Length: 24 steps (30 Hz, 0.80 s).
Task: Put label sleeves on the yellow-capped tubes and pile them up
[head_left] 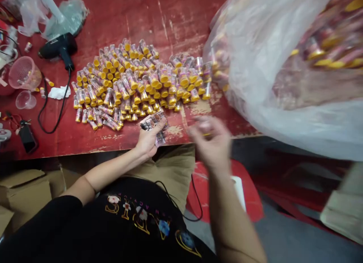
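Note:
My left hand (148, 141) rests at the front edge of the red table (159, 17) and grips a small stack of printed labels (154, 124). My right hand (211, 142) is blurred just to the right of it, and seems to pinch one small yellow-capped tube (206, 127). A large heap of the same small tubes with yellow caps (136, 81) lies on the table just beyond both hands. To the right, a big clear plastic bag (283, 66) full of more tubes bulges over the table corner.
A black heat gun (58, 47) with its cord lies at the left. Near it are a pink cup (24, 72), a clear cup (25, 99) and plastic wrap (56, 10). Cardboard boxes (22, 187) and a red stool (249, 195) stand below the table.

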Each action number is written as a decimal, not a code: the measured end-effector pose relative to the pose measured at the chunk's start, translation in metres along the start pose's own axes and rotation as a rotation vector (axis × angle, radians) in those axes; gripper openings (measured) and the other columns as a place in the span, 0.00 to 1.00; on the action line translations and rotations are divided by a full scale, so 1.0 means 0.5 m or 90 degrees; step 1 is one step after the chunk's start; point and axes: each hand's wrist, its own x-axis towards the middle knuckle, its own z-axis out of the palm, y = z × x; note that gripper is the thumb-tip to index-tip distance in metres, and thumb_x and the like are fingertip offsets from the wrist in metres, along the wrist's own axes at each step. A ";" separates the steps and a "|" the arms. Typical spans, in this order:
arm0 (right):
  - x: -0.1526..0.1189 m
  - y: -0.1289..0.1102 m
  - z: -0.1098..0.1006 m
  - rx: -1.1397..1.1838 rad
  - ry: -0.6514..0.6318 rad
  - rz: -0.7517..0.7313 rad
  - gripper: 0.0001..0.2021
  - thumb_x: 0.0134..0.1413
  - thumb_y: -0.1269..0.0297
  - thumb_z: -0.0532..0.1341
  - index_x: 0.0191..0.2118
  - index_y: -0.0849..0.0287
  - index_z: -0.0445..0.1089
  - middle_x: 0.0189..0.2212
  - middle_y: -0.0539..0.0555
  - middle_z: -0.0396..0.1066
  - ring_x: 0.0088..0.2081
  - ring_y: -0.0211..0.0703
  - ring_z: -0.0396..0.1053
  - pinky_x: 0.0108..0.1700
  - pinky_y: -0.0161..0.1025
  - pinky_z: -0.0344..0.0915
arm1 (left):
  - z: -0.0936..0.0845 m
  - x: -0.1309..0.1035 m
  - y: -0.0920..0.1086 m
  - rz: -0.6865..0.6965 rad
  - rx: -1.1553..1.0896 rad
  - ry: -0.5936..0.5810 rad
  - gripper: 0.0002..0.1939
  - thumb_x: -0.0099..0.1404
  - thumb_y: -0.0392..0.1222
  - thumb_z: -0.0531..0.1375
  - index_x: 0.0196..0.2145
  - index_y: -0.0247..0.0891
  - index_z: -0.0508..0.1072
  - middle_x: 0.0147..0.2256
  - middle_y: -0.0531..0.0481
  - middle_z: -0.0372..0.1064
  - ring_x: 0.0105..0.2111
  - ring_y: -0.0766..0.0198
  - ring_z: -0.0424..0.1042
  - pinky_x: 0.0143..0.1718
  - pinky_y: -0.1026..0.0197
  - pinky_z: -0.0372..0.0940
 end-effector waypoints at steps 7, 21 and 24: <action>-0.091 -0.022 0.117 0.300 0.059 0.171 0.18 0.48 0.50 0.73 0.34 0.61 0.77 0.22 0.46 0.67 0.20 0.28 0.57 0.22 0.30 0.55 | -0.032 -0.031 -0.007 0.060 -0.021 -0.015 0.19 0.50 0.41 0.77 0.31 0.34 0.72 0.27 0.58 0.72 0.23 0.76 0.67 0.26 0.69 0.61; -0.146 -0.037 0.056 -0.008 -0.032 -0.081 0.17 0.66 0.57 0.60 0.58 0.52 0.70 0.47 0.57 0.72 0.46 0.43 0.72 0.47 0.44 0.74 | -0.064 -0.030 0.013 -0.025 -0.039 -0.016 0.19 0.53 0.47 0.77 0.32 0.36 0.73 0.27 0.55 0.72 0.23 0.72 0.69 0.30 0.65 0.67; -0.165 -0.043 0.039 -0.124 -0.002 -0.169 0.20 0.65 0.61 0.61 0.61 0.53 0.70 0.49 0.59 0.72 0.52 0.48 0.72 0.56 0.50 0.72 | -0.060 -0.039 0.014 -0.046 -0.034 -0.003 0.18 0.55 0.46 0.76 0.32 0.35 0.73 0.28 0.55 0.73 0.23 0.72 0.69 0.32 0.64 0.68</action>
